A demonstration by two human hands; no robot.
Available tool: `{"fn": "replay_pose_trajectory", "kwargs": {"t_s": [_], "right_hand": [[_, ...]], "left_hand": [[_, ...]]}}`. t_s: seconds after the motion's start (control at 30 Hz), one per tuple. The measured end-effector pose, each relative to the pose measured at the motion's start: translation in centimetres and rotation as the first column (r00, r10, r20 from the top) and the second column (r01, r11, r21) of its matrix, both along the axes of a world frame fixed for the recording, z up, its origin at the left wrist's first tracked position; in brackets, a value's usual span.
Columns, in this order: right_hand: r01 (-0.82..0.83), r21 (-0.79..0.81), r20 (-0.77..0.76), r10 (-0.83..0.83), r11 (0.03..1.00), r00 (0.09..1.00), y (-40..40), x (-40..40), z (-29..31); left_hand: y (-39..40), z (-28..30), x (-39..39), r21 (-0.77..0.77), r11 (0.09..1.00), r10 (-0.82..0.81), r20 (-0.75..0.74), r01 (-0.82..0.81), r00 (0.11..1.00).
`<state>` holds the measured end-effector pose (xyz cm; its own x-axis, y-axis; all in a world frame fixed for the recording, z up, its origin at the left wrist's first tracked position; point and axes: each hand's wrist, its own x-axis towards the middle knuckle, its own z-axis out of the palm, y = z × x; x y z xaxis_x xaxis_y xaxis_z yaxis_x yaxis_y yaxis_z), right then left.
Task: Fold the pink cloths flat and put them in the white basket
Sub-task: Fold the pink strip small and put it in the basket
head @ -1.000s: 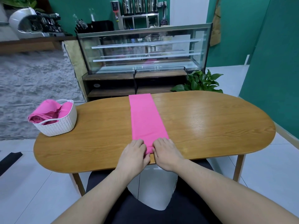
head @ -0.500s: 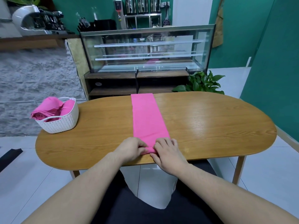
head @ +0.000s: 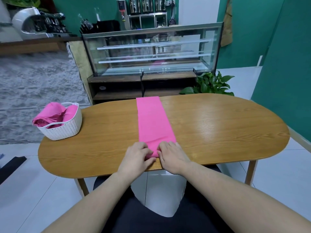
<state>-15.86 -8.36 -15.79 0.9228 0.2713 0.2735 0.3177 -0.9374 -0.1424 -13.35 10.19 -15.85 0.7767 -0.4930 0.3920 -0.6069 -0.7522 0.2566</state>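
A long pink cloth (head: pixel 153 120), folded into a narrow strip, lies across the middle of the oval wooden table (head: pixel 218 132), from the far edge to the near edge. My left hand (head: pixel 136 157) and my right hand (head: pixel 171 157) sit side by side on its near end and pinch the cloth's edge, which bunches up a little between them. A white woven basket (head: pixel 65 128) stands at the table's far left corner with rolled pink cloths (head: pixel 50 115) piled inside it.
Behind the table stands a glass display case (head: pixel 151 49) on a dark wooden shelf unit, with a green potted plant (head: pixel 210 84) to its right. White tiled floor surrounds the table. My dark-clothed legs are under the near edge.
Both hands stayed at the cloth's near end. Their fingers have curled on the edge, and the cloth now wrinkles and lifts slightly just beyond them.
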Motion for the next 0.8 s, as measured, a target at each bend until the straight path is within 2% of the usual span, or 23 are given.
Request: {"fn": "replay_pose_trajectory", "kwargs": {"t_s": [0.1, 0.27, 0.37, 0.47, 0.53, 0.7, 0.8], "right_hand": [[-0.014, 0.001, -0.035, 0.014, 1.0, 0.999, 0.0, -0.1, 0.7], [-0.068, 0.028, -0.036, 0.069, 0.997, 0.997, -0.4, -0.4, 0.5], [-0.071, -0.039, 0.067, 0.074, 0.997, 0.995, -0.8, -1.0, -1.1], [-0.006, -0.062, 0.191, 0.018, 0.998, 0.981, -0.8, -1.3, -2.1], [-0.001, -0.059, 0.196, 0.012, 0.998, 0.981, -0.8, -1.0, -2.0], [-0.036, -0.083, 0.137, 0.047, 0.996, 0.99, -0.8, -0.3, -1.6], [-0.045, -0.133, 0.166, 0.067, 0.99, 0.984, -1.0, 0.0, -1.2]], "left_hand": [[0.1, 0.5, 0.0, 0.082, 0.996, -0.021, 0.012, 0.02, 1.0], [-0.2, 2.7, 1.0, 0.177, 0.983, -0.014, -0.16, 0.042, 0.987], [-0.3, 3.6, 1.5, 0.183, 0.983, 0.035, -0.285, 0.018, 0.958], [-0.3, 4.1, 2.2, 0.138, 0.99, 0.088, -0.45, -0.028, 0.889], [-0.1, 4.0, 2.6, 0.107, 0.993, 0.105, -0.519, -0.058, 0.848], [-0.3, 4.0, 3.0, 0.073, 0.995, 0.092, -0.565, -0.062, 0.82], [-0.1, 2.9, 2.1, -0.002, 0.999, 0.036, -0.453, -0.041, 0.891]]}}
